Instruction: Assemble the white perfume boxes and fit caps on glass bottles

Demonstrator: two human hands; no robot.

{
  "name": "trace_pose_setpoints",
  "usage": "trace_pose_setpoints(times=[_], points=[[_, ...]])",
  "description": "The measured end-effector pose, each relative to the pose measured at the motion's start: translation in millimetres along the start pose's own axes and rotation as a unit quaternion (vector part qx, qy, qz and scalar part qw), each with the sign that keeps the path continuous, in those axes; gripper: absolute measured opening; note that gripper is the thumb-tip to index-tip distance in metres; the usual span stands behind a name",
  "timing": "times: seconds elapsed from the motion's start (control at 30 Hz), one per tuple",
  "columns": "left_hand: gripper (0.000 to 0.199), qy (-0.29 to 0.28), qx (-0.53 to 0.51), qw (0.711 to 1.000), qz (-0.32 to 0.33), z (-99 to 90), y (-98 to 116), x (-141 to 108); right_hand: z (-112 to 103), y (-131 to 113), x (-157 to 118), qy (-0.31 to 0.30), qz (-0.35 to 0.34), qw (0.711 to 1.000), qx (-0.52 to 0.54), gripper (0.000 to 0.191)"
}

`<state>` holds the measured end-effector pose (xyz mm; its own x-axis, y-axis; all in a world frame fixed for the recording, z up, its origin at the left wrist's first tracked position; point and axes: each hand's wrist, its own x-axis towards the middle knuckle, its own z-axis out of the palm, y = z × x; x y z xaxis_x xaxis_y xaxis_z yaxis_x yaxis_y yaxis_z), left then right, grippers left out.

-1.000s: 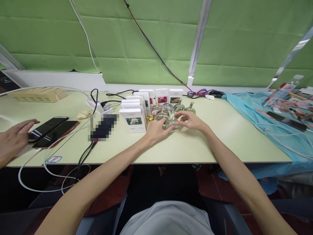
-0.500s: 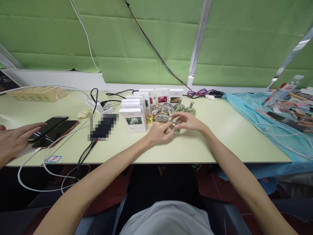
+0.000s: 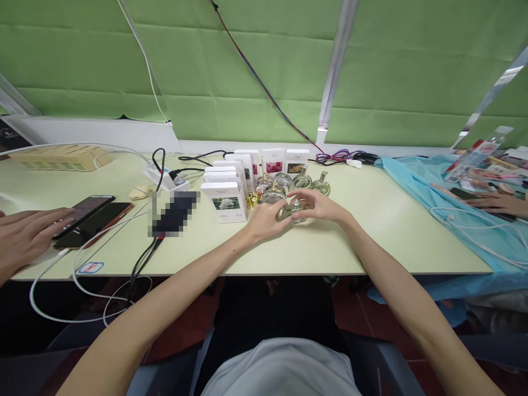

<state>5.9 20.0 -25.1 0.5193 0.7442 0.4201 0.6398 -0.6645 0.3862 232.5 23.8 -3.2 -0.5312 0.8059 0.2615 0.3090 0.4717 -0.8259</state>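
Note:
A round glass perfume bottle (image 3: 295, 209) is held low over the table between my two hands. My left hand (image 3: 267, 221) grips its left side, with thumb and fingers closed. Around the right side curl the fingers of my right hand (image 3: 319, 205), which partly cover the glass. Just behind them stand several other perfume bottles, among them a clear one (image 3: 274, 193) and a greenish one (image 3: 321, 185). Small gold caps (image 3: 252, 200) lie left of these bottles. Beside my left hand is a white box with a flower picture (image 3: 226, 204).
More white boxes (image 3: 273, 161) stand behind the bottles. At the left, a co-worker's hand (image 3: 28, 234) rests by two phones (image 3: 93, 224), near cables and a power strip (image 3: 165, 180). A blue cloth (image 3: 406, 187) covers the right side, with a plastic bottle (image 3: 474, 157) and another person's hand (image 3: 505, 203).
The perfume bottle between my hands has turned, so more of its round body shows. The co-worker's hand at the left has shifted over the phone. Another hand at the right has moved.

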Motion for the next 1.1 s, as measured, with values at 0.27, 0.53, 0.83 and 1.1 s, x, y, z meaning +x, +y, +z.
trace_pose_setpoints(times=[0.27, 0.53, 0.83, 1.1], points=[[0.038, -0.019, -0.017, 1.0, -0.006, -6.6, -2.5, 3.1, -5.4, 5.0, 3.1, 0.128, 0.017, 0.991, -0.035, 0.048], [0.04, -0.007, -0.01, 1.0, -0.015, -5.5, -11.5, 6.2, -29.1, 18.4, -3.4, 0.28, 0.047, 0.938, -0.2, 0.039], [0.04, -0.006, -0.01, 1.0, -0.023, -7.6, -8.5, 6.3, -38.3, 30.5, -7.4, 0.225, 0.142, 0.908, -0.322, 0.022], [0.037, -0.004, -0.014, 1.0, -0.014, -4.7, -12.2, 6.2, -36.7, 36.2, -8.8, 0.149, 0.203, 0.898, -0.362, 0.022]])
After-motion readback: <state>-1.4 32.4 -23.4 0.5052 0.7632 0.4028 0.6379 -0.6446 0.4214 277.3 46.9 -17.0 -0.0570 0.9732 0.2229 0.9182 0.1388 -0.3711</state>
